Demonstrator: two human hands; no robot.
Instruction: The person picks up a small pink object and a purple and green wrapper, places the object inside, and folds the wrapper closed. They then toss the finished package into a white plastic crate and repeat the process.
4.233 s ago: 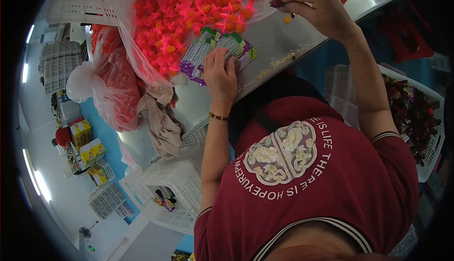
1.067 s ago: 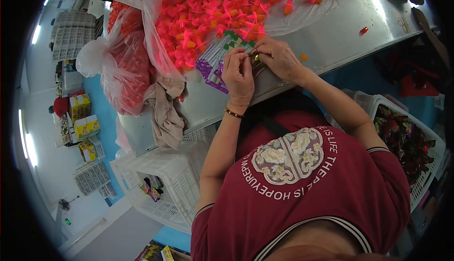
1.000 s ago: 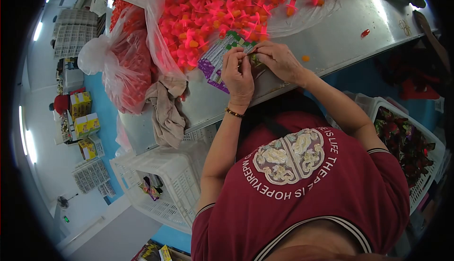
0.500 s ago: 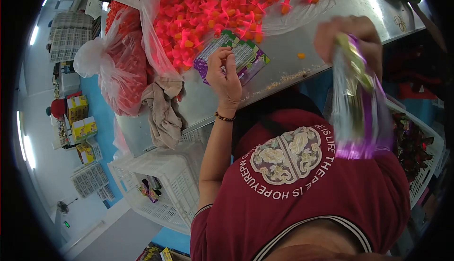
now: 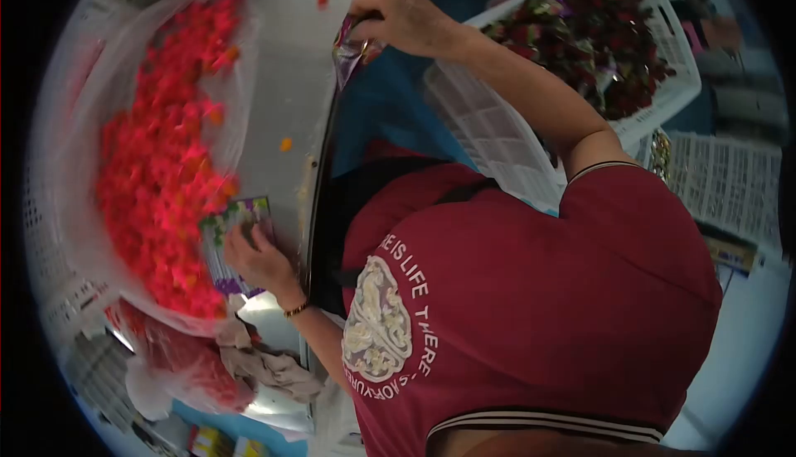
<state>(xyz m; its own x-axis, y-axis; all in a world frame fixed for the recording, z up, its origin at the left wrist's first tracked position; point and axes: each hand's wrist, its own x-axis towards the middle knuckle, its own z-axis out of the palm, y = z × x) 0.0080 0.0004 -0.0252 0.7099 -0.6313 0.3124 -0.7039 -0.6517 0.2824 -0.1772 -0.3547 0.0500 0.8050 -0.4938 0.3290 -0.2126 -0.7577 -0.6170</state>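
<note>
Curled over a flat purple-and-green printed packet, my left hand holds it against the metal table beside the pink-red heap; its fingertips are blurred. A beaded bracelet circles that wrist. Past the table's edge, my right hand is closed on a shiny purple packet, which hangs below the fingers and is partly covered by them. The heap of small pink-red pieces with orange parts lies in clear plastic sheeting.
A white crate of dark shiny wrapped packs stands beyond my right arm. Near my left forearm lie a beige cloth and a clear bag of red pieces. One loose orange piece is on the metal table.
The view has turned towards the right-hand crate. My right hand has swung the shiny packet from before my chest to beyond the table's edge. My left hand stays on the flat packet.
</note>
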